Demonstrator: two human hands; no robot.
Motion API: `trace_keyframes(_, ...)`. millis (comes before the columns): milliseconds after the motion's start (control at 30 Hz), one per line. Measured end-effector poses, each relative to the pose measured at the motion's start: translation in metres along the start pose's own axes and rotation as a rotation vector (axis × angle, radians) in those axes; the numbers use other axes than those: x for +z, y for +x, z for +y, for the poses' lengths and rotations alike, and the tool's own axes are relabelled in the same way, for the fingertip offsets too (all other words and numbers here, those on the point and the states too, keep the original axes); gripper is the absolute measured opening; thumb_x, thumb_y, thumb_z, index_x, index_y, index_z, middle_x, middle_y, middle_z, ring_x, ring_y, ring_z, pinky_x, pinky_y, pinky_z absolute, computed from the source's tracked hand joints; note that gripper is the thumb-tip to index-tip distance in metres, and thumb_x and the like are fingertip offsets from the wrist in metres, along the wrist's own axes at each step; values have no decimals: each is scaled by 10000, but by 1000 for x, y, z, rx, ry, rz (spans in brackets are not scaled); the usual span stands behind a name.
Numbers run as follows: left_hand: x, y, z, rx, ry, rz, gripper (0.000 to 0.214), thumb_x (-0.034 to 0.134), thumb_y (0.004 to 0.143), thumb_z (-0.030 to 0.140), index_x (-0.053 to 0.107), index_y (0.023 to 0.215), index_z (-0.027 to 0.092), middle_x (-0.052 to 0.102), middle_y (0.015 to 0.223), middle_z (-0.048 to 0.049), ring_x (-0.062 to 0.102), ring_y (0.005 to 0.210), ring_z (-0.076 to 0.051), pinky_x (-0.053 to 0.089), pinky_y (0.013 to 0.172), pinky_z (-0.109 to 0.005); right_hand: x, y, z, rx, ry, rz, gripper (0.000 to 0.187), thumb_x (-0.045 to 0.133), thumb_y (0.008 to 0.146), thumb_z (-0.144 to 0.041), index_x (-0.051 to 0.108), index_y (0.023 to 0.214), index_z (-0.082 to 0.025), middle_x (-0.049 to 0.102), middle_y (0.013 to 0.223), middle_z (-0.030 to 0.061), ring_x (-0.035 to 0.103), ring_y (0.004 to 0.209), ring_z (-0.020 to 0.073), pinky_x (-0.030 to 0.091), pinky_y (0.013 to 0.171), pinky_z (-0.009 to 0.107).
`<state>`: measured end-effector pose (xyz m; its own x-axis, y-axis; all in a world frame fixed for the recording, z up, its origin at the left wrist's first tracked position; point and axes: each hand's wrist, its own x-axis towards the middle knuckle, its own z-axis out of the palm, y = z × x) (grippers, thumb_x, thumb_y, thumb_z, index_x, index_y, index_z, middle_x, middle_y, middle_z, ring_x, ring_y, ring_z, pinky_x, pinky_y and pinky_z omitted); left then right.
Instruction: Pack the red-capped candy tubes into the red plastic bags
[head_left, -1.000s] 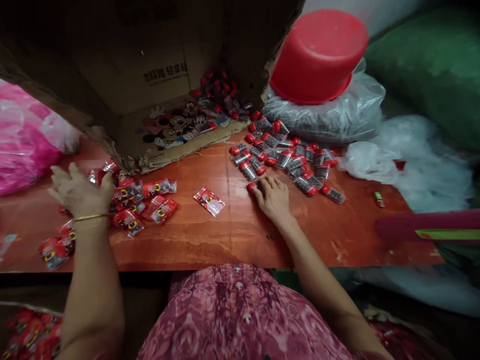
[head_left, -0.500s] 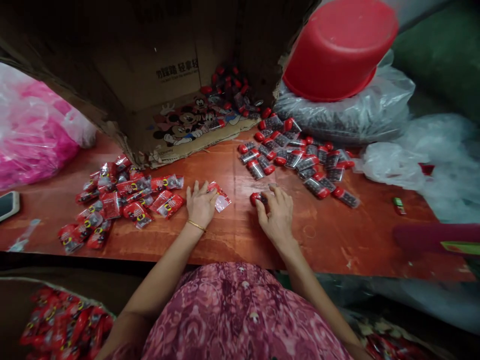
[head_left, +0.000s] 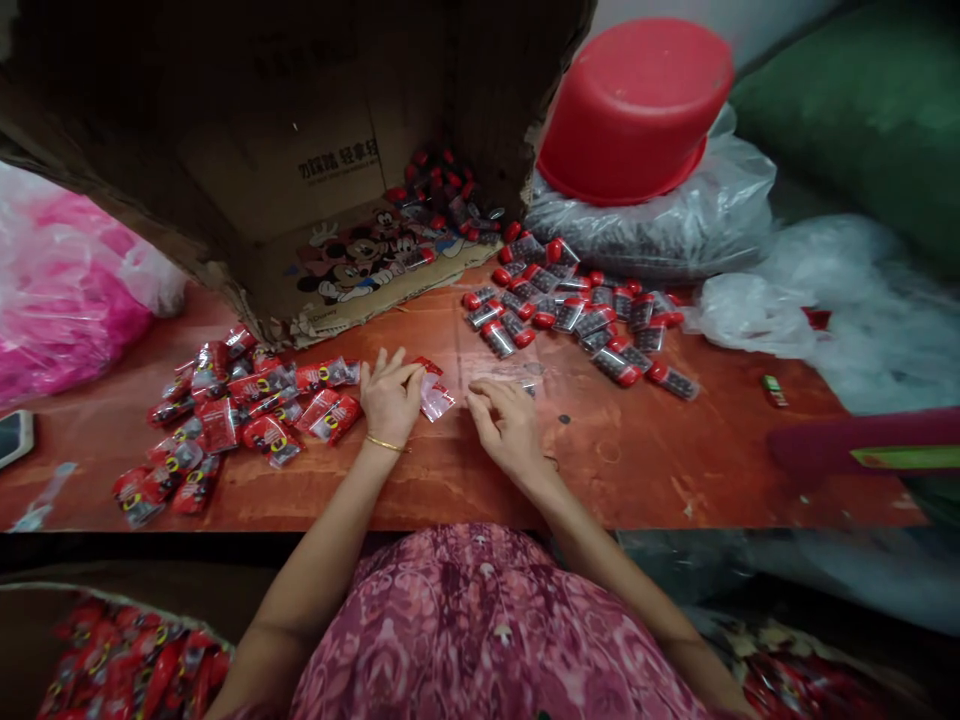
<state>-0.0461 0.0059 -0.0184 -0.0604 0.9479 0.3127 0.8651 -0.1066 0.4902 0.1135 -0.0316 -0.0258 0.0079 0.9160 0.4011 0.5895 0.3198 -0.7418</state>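
Note:
My left hand [head_left: 393,398] pinches the edge of a small red-and-clear plastic packet [head_left: 438,400] between thumb and finger, just above the table. To its right, my right hand [head_left: 508,428] is curled with thumb and fingers close together. The clear end of a small bottle [head_left: 529,388] shows past its fingers; the rest is hidden by the hand. Left of my left hand lies a heap of filled red packets [head_left: 221,420]. Clear bottles with red caps and dark contents [head_left: 574,315] are spread beyond my right hand.
An open cardboard box [head_left: 337,300] lies on its side at the back, with more bottles inside. A red tub [head_left: 637,110] rests upside down on a filled clear bag [head_left: 652,240]. A phone [head_left: 15,438] lies at the left edge. Below the table is a container of red packets [head_left: 135,660].
My right hand has moved left toward the packet, with the small bottle. My left fingers have risen from lying flat and now pinch the packet's edge. The camera view has shifted slightly.

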Motion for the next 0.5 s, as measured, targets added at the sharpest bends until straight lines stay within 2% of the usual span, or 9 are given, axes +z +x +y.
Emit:
trace_keyframes(100, -12, -4, 17, 77, -97, 42, 220, 511, 810, 318, 704, 852, 223, 616, 1155, -88, 467, 1195, -282, 242, 1030, -502, 12, 10, -6, 213, 357, -78, 297, 503, 801, -425, 625, 896, -171, 671, 856, 60, 587, 762, 173, 462, 701, 302)
trace_keyframes(167, -17, -10, 28, 106, -179, 58, 213, 516, 808, 312, 699, 864, 218, 610, 1168, -87, 456, 1207, -266, 215, 1050, -485, 19, 16, -10, 296, 557, -107, 307, 506, 781, -446, 623, 825, -166, 652, 761, 32, 568, 664, 144, 457, 626, 264)
trace_keyframes(233, -19, -16, 34, 54, -296, 91, 240, 544, 789, 327, 675, 953, 210, 580, 1216, -90, 434, 1225, -256, 205, 1060, -461, 22, 18, -13, 313, 620, -84, 287, 506, 777, -425, 602, 704, -164, 603, 642, 2, 523, 584, 119, 428, 571, 237)
trace_keyframes(300, -20, -22, 36, -97, -479, 62, 333, 566, 766, 389, 648, 1021, 191, 599, 1189, -97, 486, 1169, -253, 285, 1023, -419, 22, 17, -14, 298, 573, -26, 289, 502, 781, -391, 558, 606, -168, 535, 552, -20, 466, 522, 100, 383, 517, 218)
trace_keyframes(333, -20, -25, 36, -193, -595, -14, 379, 563, 756, 441, 651, 1010, 174, 634, 1126, -102, 536, 1099, -252, 346, 976, -393, 21, 15, -14, 282, 540, -1, 295, 493, 788, -376, 538, 581, -170, 507, 528, -27, 443, 504, 93, 363, 499, 213)
trace_keyframes(400, -19, -31, 34, -410, -835, -252, 470, 541, 725, 553, 677, 914, 145, 688, 944, -101, 611, 914, -230, 441, 836, -336, 19, 10, -13, 249, 483, 31, 304, 474, 805, -353, 510, 561, -174, 469, 509, -34, 416, 487, 87, 334, 478, 209)
trace_keyframes(467, -19, -37, 33, -637, -1020, -472, 537, 542, 673, 628, 681, 856, 142, 690, 843, -88, 624, 788, -194, 468, 716, -291, 17, 6, -12, 223, 447, 45, 305, 462, 816, -334, 497, 558, -176, 460, 513, -33, 416, 491, 87, 330, 479, 209)
trace_keyframes(500, -19, -39, 32, -742, -1083, -535, 551, 558, 646, 644, 677, 862, 151, 687, 834, -81, 622, 761, -178, 467, 680, -273, 17, 4, -12, 218, 436, 50, 296, 459, 819, -325, 502, 566, -176, 469, 524, -30, 426, 502, 90, 336, 487, 211)
